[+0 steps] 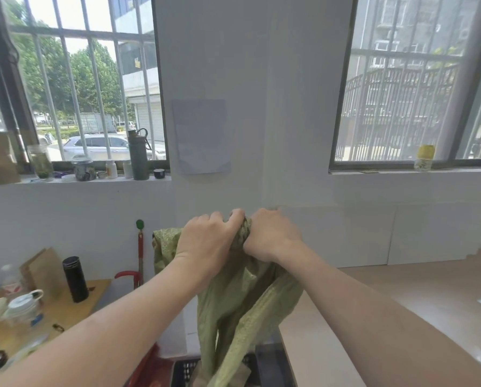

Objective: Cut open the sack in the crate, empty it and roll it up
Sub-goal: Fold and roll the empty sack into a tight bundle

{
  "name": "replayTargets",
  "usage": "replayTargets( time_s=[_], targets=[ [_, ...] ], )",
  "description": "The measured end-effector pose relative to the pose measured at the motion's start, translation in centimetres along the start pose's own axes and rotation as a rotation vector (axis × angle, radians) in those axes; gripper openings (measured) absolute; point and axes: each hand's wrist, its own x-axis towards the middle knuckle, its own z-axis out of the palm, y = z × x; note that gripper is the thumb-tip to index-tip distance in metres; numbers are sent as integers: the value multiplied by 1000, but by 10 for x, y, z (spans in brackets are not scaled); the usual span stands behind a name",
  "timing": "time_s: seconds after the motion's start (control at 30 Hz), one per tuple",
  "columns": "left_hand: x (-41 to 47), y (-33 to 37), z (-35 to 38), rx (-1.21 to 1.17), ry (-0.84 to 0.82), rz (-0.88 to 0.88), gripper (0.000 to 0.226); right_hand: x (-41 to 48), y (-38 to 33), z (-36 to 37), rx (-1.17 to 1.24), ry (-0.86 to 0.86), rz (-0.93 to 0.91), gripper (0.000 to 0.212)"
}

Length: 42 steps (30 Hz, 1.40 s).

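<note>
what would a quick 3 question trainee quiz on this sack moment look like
1. True or false: both hands grip the green woven sack at one bunched spot.
2. Where does the sack's lower end hang? A) over the black crate B) on the wooden table C) on the windowsill
3. What dark item stands upright on the left side table?

Key:
1. True: left hand and right hand clench it side by side.
2. A
3. The black flask.
</note>
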Motion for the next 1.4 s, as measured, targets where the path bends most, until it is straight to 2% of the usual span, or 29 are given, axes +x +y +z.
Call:
replayTargets(
  time_s=[0.13,0.3,0.4,0.53,0.67,0.73,0.87,0.97,1.03,1.1,1.17,1.23,1.37,1.4],
  targets=[
    [2,1,-4,-33,-105,-24,44,1,3,8,60,-51,20,17],
    [14,4,-10,-131,-196,-29,29,2,12,12,38,-7,-26,19],
    [22,2,-9,-232,-240,-100,27,0,18,13,-18,118,-147,36],
    [30,-3,-8,-430,-302,-267,18,-4,18,19,-386,421,-341,55],
    [42,-12,-14,-621,-395,-346,7,-7,14,22,-451,470,-326,73],
    [45,-17,-16,-774,-482,-378,6,-4,14,21,-447,510,-317,64],
    [41,-22,-15,-1003,-630,-356,14,0,17,18,-440,615,-371,28],
    [35,-20,-17,-909,-598,-227,17,1,17,18,-447,603,-386,25],
    [29,-18,-17,-803,-528,-151,20,1,15,15,-421,522,-378,26],
    [23,-17,-18,-650,-440,-87,34,-1,12,10,-381,415,-362,16],
    [20,-16,-18,-451,-358,-20,49,-3,9,6,-333,297,-308,18],
    [18,-13,-19,-277,-256,26,55,-4,5,1,-259,235,-234,12],
    [12,-5,-19,-22,-49,90,52,-3,0,-7,-120,101,-130,6],
    [11,-3,-20,4,-73,67,46,-4,0,-8,-100,68,-122,7]
  ],
)
